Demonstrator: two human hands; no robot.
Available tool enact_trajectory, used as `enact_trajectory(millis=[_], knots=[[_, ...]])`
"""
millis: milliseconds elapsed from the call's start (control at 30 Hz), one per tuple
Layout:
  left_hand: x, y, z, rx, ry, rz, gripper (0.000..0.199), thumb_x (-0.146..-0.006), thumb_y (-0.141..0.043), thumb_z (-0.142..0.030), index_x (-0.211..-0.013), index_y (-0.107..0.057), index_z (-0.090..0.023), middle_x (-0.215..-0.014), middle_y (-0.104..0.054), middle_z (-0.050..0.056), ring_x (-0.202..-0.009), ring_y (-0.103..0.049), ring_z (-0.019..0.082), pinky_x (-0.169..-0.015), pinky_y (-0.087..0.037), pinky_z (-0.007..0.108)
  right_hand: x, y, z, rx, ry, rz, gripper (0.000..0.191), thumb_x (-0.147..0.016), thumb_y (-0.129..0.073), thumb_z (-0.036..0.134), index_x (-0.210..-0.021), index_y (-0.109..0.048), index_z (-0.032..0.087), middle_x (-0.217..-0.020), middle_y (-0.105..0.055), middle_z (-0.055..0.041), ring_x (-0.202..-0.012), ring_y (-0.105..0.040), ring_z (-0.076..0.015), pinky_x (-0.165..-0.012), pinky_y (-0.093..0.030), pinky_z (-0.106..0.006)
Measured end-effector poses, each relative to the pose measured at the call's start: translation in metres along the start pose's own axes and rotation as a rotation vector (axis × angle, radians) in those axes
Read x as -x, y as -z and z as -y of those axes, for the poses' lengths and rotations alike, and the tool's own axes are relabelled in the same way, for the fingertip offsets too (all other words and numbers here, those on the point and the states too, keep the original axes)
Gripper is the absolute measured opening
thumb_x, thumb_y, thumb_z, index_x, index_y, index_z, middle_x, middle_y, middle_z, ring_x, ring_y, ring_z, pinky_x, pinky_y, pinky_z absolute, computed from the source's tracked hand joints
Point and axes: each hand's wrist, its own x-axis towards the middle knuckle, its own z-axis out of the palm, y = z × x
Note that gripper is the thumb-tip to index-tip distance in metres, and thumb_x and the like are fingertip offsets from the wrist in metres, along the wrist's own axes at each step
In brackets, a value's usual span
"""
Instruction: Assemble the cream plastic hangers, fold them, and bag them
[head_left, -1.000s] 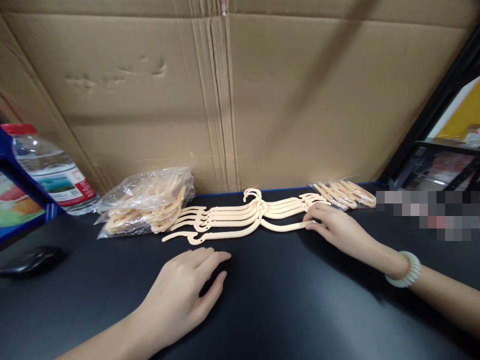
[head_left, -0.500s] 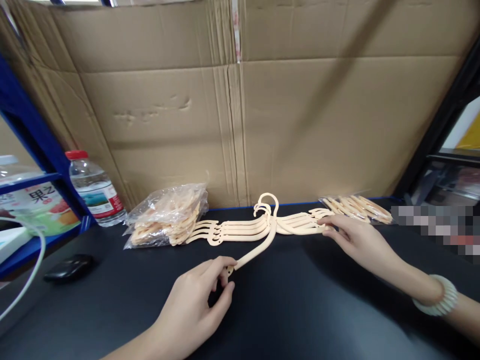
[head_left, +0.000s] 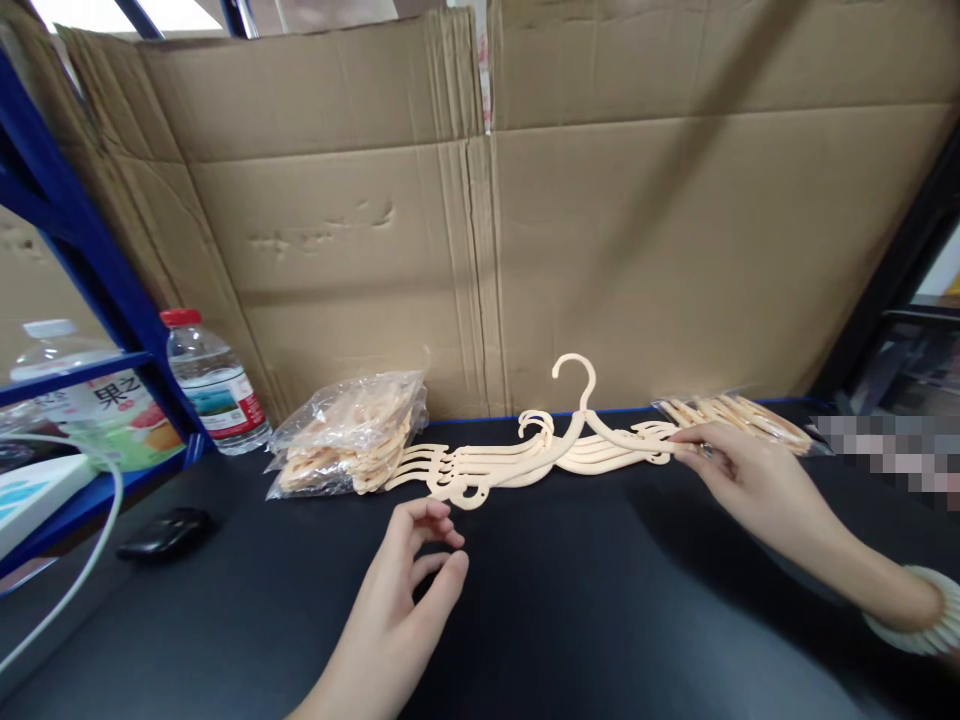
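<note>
Several cream hangers (head_left: 495, 462) lie in an overlapping row on the black table. One more hanger (head_left: 576, 428) rests over them at a slant, its hook pointing up toward the cardboard. My right hand (head_left: 750, 485) pinches that hanger's right end between thumb and fingers. Just in front of its left end is my left hand (head_left: 412, 590), fingers curved and apart, holding nothing. A clear plastic bag (head_left: 349, 430) of hangers sits at the left end of the row, and a second bag of hangers (head_left: 739, 418) lies behind my right hand.
Cardboard (head_left: 360, 240) stands upright along the back of the black table (head_left: 570, 620). To the left are a red-capped water bottle (head_left: 217, 385), a black mouse (head_left: 165, 534), a white cable (head_left: 112, 510) and a blue rack (head_left: 75, 230).
My left hand has let go of the hanger's left end. That hanger has swung up and back onto the row, with its hook now higher. The view has shifted slightly left.
</note>
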Motion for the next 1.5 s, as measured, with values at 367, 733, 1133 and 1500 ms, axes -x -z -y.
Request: enact_trajectory(millis=[367,733,1133,1500], knots=[[-0.004,0.001,0.01,0.198,0.068,-0.273,0.039,-0.084,-0.06,-0.042,-0.116,-0.045,-0.026,-0.118,-0.054,0.005,-0.111,-0.059,0.022,-0.092,-0.055,0.035,0.001,-0.003,-0.001,-0.073,-0.003,-0.032,0.027,-0.088,-0.048,0.042,-0.096,-0.063,0.021,-0.059,-0.057,-0.0004,-0.048,-0.049,-0.0172,-0.049,-0.038,-0.031],[-0.002,-0.003,0.003,0.308,0.136,-0.145,0.056,-0.081,-0.065,-0.046,-0.128,-0.043,-0.024,-0.133,-0.05,0.011,-0.118,-0.054,0.028,-0.099,-0.049,0.043,0.0,-0.002,0.001,-0.089,-0.001,-0.075,0.029,-0.087,-0.05,0.044,-0.094,-0.064,0.02,-0.061,-0.058,-0.0006,-0.051,-0.051,-0.0179,-0.051,-0.039,-0.031],[0.008,-0.008,-0.001,0.119,-0.009,0.011,0.064,-0.089,-0.055,-0.038,-0.146,-0.028,-0.029,-0.134,-0.048,0.01,-0.109,-0.058,0.022,-0.095,-0.049,0.035,0.015,-0.009,0.021,-0.128,0.111,0.034,0.02,-0.09,-0.05,0.035,-0.096,-0.062,0.02,-0.06,-0.053,0.0019,-0.049,-0.047,-0.0145,-0.049,-0.039,-0.028],[-0.002,-0.005,-0.013,0.117,0.096,0.105,0.043,-0.087,-0.055,-0.041,-0.125,-0.054,-0.019,-0.084,-0.064,0.003,-0.061,-0.055,0.012,-0.061,-0.051,0.024,0.021,-0.006,0.031,0.012,0.3,0.008,0.019,-0.097,-0.044,0.031,-0.097,-0.061,0.023,-0.093,-0.069,-0.0015,-0.079,-0.066,-0.0177,-0.066,-0.05,-0.029]])
